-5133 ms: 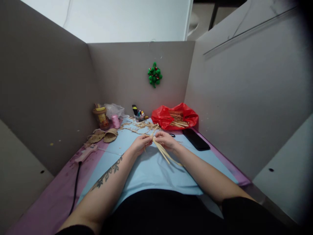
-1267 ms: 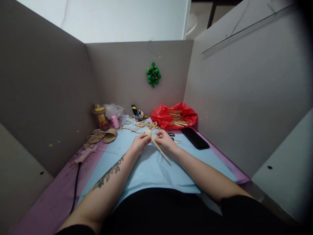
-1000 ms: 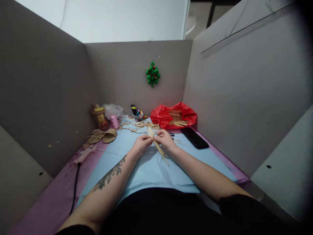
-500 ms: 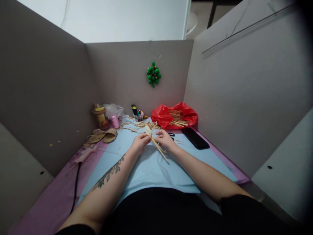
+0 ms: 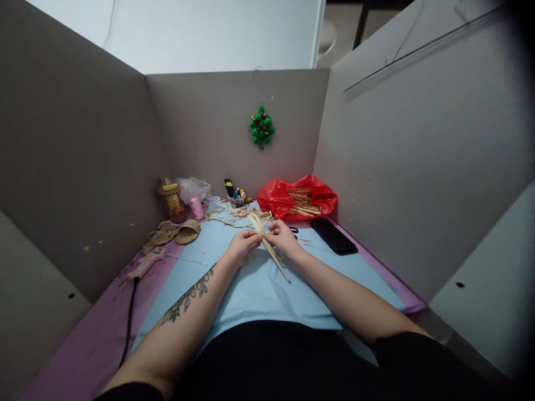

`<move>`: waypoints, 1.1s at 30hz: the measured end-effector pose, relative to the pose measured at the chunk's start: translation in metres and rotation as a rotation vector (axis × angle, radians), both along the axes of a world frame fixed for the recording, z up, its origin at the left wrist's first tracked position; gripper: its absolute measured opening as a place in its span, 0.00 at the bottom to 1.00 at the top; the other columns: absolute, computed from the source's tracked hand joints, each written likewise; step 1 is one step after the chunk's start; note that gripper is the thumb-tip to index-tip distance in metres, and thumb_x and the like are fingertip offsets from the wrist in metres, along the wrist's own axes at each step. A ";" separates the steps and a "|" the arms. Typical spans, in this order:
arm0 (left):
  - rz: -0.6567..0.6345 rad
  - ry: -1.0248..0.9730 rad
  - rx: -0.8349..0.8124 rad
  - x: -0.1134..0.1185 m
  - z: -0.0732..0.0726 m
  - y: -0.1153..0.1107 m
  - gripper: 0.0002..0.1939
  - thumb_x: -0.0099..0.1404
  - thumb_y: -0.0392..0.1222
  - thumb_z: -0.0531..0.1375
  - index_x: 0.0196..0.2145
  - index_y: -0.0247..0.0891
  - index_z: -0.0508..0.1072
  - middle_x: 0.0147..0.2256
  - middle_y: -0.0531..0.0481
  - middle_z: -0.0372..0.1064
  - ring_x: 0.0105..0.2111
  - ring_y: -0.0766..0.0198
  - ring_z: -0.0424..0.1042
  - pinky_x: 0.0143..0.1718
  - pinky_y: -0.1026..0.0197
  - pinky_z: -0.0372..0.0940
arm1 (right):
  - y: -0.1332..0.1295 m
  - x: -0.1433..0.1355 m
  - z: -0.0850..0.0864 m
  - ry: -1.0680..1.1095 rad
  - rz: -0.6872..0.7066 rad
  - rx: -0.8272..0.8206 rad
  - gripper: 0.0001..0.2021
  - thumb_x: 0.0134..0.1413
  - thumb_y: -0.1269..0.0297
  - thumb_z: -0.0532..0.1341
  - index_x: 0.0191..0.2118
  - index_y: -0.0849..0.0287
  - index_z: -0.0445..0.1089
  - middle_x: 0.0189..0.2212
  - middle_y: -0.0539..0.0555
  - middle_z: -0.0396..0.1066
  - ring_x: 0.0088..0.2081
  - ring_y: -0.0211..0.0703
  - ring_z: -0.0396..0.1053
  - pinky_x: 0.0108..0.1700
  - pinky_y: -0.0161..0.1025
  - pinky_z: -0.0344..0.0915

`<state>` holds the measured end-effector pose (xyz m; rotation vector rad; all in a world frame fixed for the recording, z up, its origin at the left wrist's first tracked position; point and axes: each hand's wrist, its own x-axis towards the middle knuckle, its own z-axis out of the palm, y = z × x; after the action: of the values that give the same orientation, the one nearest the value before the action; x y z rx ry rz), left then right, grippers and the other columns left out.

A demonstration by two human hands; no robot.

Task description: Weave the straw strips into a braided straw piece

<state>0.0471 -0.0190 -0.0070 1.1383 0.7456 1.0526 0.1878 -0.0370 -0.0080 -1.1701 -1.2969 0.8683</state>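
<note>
Pale dry straw strips (image 5: 275, 259) cross between my hands over the blue cloth (image 5: 267, 303), one end fanned out away from me and the other slanting down to the right. My left hand (image 5: 244, 245) pinches the strips near their middle from the left. From the right, my right hand (image 5: 283, 238) closes its fingertips on the same spot, so the two hands almost meet. Loose straw scraps (image 5: 240, 214) lie just beyond my hands.
A red bag (image 5: 273, 197) of straw and a black phone (image 5: 334, 236) are at the right. Dark-handled scissors (image 5: 294, 230) lie behind my right hand. At left are a glue gun (image 5: 147, 264) with a cord, brown woven pieces (image 5: 188, 231), pink thread (image 5: 196, 208) and a lidded cup (image 5: 172, 200).
My left hand has shifted slightly right, closer to my right hand. The strips have turned a little, and their lower ends now lie closer together.
</note>
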 end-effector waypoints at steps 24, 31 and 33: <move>-0.072 -0.150 0.033 -0.032 0.030 0.009 0.08 0.46 0.35 0.67 0.24 0.30 0.72 0.24 0.49 0.70 0.29 0.67 0.71 0.34 0.66 0.66 | 0.026 0.070 0.008 -0.609 -0.367 0.024 0.05 0.45 0.67 0.58 0.25 0.62 0.69 0.28 0.57 0.69 0.32 0.42 0.64 0.33 0.36 0.57; -0.283 0.015 0.064 -0.009 0.014 -0.007 0.12 0.45 0.42 0.68 0.26 0.31 0.75 0.28 0.47 0.72 0.31 0.66 0.70 0.41 0.60 0.62 | 0.007 0.008 0.005 0.388 0.445 -0.267 0.09 0.42 0.63 0.63 0.30 0.62 0.71 0.19 0.49 0.64 0.18 0.29 0.54 0.18 0.28 0.47; -0.328 0.037 0.069 -0.006 0.011 -0.009 0.13 0.45 0.42 0.68 0.28 0.31 0.75 0.29 0.46 0.72 0.31 0.65 0.70 0.40 0.61 0.62 | 0.006 0.006 0.005 0.508 0.452 -0.291 0.09 0.45 0.64 0.62 0.33 0.62 0.72 0.19 0.49 0.64 0.18 0.29 0.55 0.17 0.27 0.48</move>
<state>0.0407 -0.0282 0.0039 1.2915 0.5314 0.7875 0.1937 -0.0310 -0.0034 -0.7942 -1.0399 1.6126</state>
